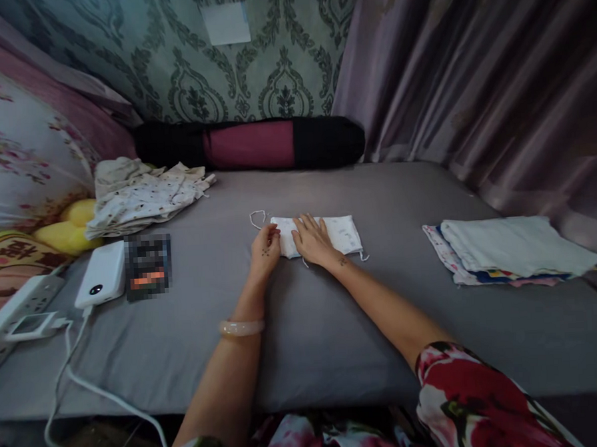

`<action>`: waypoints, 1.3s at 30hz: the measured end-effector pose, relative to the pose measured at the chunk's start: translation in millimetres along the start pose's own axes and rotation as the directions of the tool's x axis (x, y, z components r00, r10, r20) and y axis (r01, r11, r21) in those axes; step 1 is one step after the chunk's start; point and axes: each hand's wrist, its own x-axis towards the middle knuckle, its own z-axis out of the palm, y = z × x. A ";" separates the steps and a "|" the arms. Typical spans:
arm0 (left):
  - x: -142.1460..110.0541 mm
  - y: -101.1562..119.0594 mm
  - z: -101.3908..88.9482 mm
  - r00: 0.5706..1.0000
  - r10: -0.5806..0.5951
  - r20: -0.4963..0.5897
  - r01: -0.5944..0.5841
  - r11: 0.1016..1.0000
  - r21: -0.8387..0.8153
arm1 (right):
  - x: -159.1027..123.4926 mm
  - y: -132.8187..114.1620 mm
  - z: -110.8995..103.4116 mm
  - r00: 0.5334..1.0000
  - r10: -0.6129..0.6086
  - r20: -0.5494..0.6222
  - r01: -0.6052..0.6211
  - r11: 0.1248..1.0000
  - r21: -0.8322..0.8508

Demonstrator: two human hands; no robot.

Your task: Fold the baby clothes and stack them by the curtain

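A small white folded cloth garment (343,234) with thin white ties lies in the middle of the grey-covered bed. One tie makes a loop beyond its left end, and another shows at its lower right corner. My left hand (266,250) is at the left edge of the garment, its fingers curled and closed against the fabric; the fingertips are partly hidden. Flat on top of the garment rests my right hand (313,241), its fingers stretched out and slightly spread. A pale bangle (242,328) circles my left wrist.
To the right sits a stack of folded cloths (504,247). A heap of spotted cloth (147,195) lies at the back left. Nearer are a white power bank (101,274), a power strip (20,311) and cables. A long black-and-maroon bolster (248,146) lines the wall.
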 end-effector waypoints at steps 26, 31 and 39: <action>2.9 7.7 -4.5 0.983 -0.181 0.007 0.180 0.974 -0.136 | -23.8 44.3 -6.5 0.989 0.144 0.039 -0.142 0.989 -0.050; 2.9 7.7 -5.4 0.985 -0.173 0.020 0.174 0.976 -0.128 | -22.9 44.6 2.7 0.988 0.152 0.005 -0.151 0.986 -0.073; 1.6 10.1 -6.4 0.985 -0.170 0.019 0.171 0.977 -0.129 | -24.3 50.4 -16.5 0.984 0.158 0.086 -0.151 0.985 -0.087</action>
